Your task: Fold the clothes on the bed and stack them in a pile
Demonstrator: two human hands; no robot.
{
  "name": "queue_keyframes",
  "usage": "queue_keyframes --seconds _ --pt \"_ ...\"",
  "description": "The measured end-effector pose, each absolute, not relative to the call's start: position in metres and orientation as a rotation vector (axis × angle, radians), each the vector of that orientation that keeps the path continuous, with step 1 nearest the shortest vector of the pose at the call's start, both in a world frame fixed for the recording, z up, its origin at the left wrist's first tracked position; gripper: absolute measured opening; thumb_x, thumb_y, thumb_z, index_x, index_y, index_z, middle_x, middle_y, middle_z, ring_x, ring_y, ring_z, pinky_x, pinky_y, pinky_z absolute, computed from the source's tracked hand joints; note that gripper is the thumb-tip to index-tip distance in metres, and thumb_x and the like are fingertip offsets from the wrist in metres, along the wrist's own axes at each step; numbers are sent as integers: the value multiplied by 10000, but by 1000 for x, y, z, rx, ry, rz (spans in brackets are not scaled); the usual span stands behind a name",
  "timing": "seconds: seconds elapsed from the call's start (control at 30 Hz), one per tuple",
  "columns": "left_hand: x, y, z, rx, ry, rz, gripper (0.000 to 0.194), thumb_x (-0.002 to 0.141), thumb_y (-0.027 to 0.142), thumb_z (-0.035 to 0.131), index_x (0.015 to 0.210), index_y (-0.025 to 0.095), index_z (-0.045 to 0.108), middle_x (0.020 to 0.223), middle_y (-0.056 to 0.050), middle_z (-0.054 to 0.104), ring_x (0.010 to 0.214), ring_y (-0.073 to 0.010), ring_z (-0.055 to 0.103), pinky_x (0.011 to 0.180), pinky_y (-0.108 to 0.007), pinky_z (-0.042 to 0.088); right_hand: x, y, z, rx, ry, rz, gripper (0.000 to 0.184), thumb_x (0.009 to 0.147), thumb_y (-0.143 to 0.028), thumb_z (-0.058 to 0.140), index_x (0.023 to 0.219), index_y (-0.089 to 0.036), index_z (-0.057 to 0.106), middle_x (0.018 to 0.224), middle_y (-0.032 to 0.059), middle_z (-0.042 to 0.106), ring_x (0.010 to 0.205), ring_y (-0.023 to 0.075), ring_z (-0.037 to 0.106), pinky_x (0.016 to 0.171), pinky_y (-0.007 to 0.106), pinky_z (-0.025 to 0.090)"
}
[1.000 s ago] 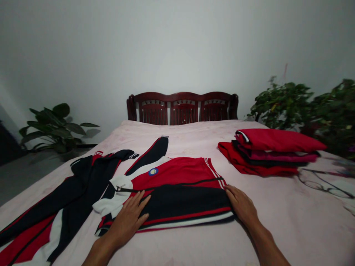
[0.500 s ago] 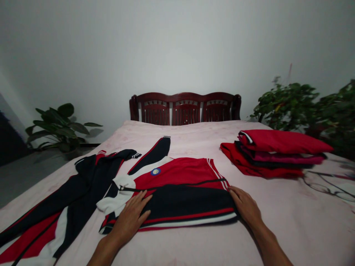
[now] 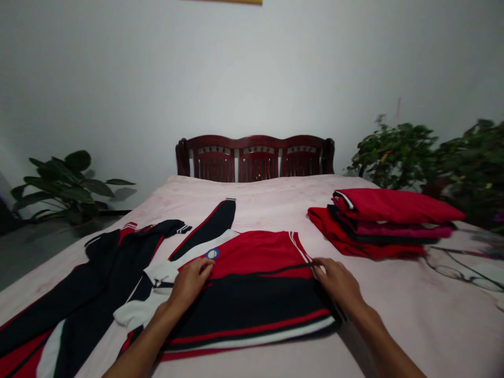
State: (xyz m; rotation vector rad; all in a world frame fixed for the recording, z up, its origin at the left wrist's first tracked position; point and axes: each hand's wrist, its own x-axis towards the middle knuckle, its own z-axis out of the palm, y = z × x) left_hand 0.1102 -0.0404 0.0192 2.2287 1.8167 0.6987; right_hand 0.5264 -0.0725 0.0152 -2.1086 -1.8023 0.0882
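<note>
A red, navy and white zip jacket [image 3: 255, 299] lies on the bed, its near sleeve laid across the body and its far sleeve stretched toward the headboard. My left hand [image 3: 189, 283] is closed at the chest, below the round blue badge, with fingertips pinching the cloth by the zip. At the striped hem, my right hand [image 3: 337, 281] grips the edge near the zip's end. The near side of the jacket looks slightly raised there. Left of it lies a second, similar jacket [image 3: 114, 278], spread loosely and cut off by the frame.
A stack of folded red and dark clothes [image 3: 389, 205] stands on the right of the bed. Eyeglasses [image 3: 452, 272] lie beside it. Beyond the pink sheet [image 3: 271, 199] rises a dark wooden headboard [image 3: 258, 157]. Potted plants [image 3: 71, 184] flank the bed.
My left hand has gone from lying flat on the jacket to pinching it, slightly farther up. My right hand has shifted along the hem toward the zip. The view has tilted up slightly.
</note>
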Motion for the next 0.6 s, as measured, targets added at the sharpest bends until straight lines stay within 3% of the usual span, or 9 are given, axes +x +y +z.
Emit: queue_keyframes --seconds 0.17,0.3,0.37,0.47,0.6 --pt "156 41 31 2411 1843 564 313 967 271 426 1168 263 666 1283 -25 652 1144 -194 629 930 -282 490 507 -18 32 -2350 -1779 228 486 957 -432 303 1206 -181 637 1247 152 634 1144 299 588 886 411 448" --pt "182 88 18 2492 1856 393 388 951 301 490 1333 262 550 1421 -106 505 1099 -237 642 886 -339 511 493 1 19 -2401 -1873 8 454 965 -467 341 1122 -165 642 1185 175 645 1093 309 593 835 401 437" --pt "188 103 10 2495 1890 303 391 937 311 516 1320 239 548 1349 -145 524 1050 -260 653 845 -370 519 489 4 11 -2354 -1935 -95 418 970 -451 362 1095 -158 633 1136 177 663 1056 301 608 821 389 426" --pt "190 120 5 2488 1927 226 287 972 272 422 1175 199 612 1174 -136 580 1000 -252 656 824 -370 512 492 7 5 -2281 -2022 -97 385 982 -431 349 1053 -166 619 1030 165 701 969 292 646 780 376 416" --pt "184 139 8 2438 2027 271 329 993 192 289 1166 170 568 1176 -145 564 1003 -231 641 839 -358 492 502 7 4 -2287 -2036 -12 362 989 -446 328 1029 -214 603 972 116 729 882 263 679 711 338 401"
